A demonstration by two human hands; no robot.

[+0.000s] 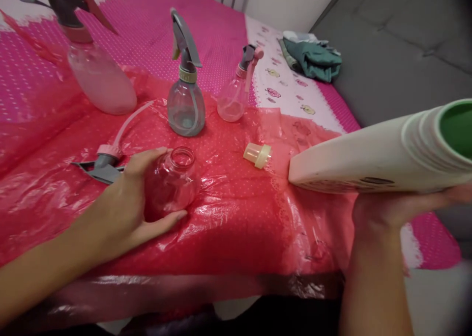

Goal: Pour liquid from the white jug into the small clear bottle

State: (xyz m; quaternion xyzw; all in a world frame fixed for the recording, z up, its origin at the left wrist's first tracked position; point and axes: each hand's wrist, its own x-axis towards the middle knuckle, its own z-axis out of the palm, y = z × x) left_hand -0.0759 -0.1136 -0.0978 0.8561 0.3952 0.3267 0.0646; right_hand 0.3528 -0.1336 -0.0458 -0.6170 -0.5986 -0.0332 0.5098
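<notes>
My left hand [127, 208] wraps around a small clear bottle [173, 181] with an open neck, standing on the red plastic sheet [236, 213]. My right hand [391, 208] holds a large white bottle [379, 149] from below; it lies nearly level, its open green-lined mouth at the right, its base toward the small bottle. A pale yellow cap [257, 154] lies on the sheet between the two bottles. A pink and grey spray head with its tube [106, 156] lies just left of my left hand.
Three spray bottles stand farther back: a large cloudy one [98, 73] at left, a grey one [185, 102] in the middle, a small pink one [234, 98] to its right. Folded teal cloth [313, 56] lies at the far right on the pink bedspread [221, 26].
</notes>
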